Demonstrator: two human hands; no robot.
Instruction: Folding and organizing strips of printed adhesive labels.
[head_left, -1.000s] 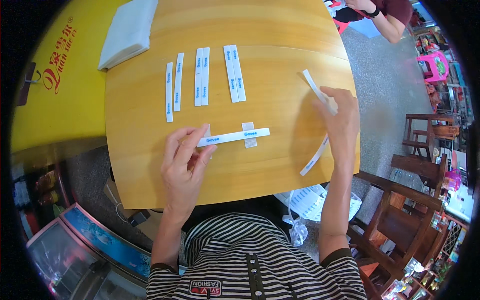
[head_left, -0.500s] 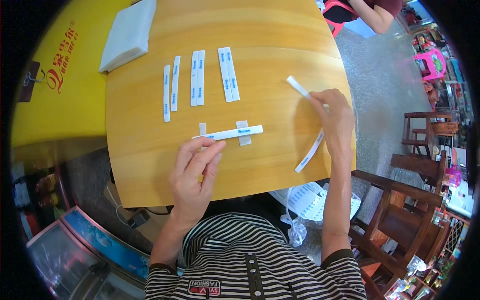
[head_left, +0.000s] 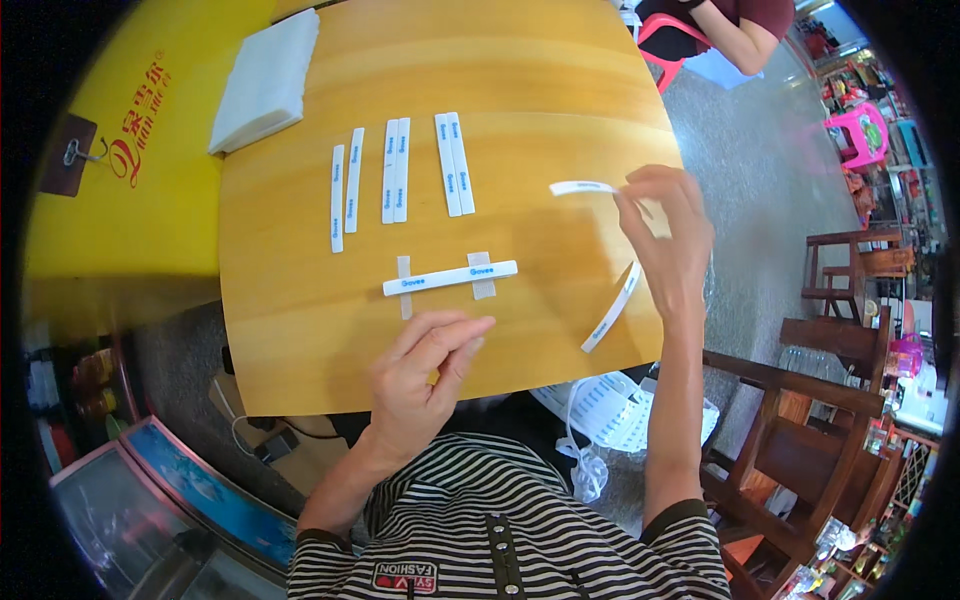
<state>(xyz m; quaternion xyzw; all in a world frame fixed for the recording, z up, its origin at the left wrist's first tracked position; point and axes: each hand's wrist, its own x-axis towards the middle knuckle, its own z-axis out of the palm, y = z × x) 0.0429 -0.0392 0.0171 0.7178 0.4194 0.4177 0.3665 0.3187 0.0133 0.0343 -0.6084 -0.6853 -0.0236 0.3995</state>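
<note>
A long white strip (head_left: 612, 250) curves in the right hand (head_left: 665, 245), pinched between thumb and fingers. Its top end points left over the wooden table (head_left: 560, 70); its lower end hangs down to the table's right edge.

The left hand (head_left: 425, 375) rests half open near the front edge and holds nothing. Just above its fingertips lies 1 taped strip (head_left: 450, 277), long side running left to right, with bare wood all round.

Farther back, 3 pairs of strips (head_left: 397, 170) lie pointing away. A white folded cloth (head_left: 262, 80) sits at the far left corner.
</note>
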